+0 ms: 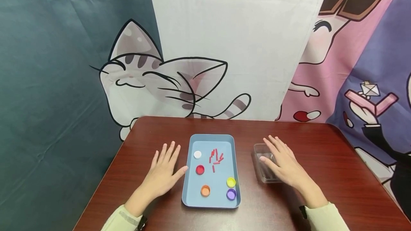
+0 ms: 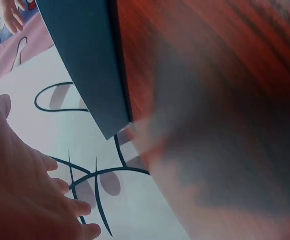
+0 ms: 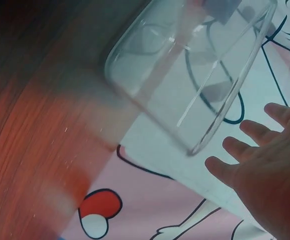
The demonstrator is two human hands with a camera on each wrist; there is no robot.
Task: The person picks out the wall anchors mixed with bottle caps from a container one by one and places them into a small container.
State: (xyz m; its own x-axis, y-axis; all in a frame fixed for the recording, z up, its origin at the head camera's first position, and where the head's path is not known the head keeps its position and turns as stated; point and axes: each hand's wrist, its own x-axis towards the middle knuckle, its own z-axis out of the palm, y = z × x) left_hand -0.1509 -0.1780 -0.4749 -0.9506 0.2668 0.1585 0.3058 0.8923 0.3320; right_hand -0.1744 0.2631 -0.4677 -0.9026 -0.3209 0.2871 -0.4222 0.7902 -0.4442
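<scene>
2 spread hands point(image 1: 163, 176) point(image 1: 287, 163), gripping nothing, 5 caps point(image 1: 200, 169) and several red sticks point(image 1: 213, 169) in 1 tray point(image 1: 211, 204), 1 box point(image 1: 258, 149)

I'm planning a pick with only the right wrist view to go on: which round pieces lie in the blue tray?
Observer: The tray holds five: a white piece, a red piece, an orange piece, a yellow piece and a purple piece.
Operator: Anything else in it?
Observer: Yes, some short red sticks, scattered to the right of the white piece and the red piece.
Operator: Where is the left hand?
Observer: The left hand is at the tray's left side, its thumb by the rim; whether it touches, I can't tell.
</scene>
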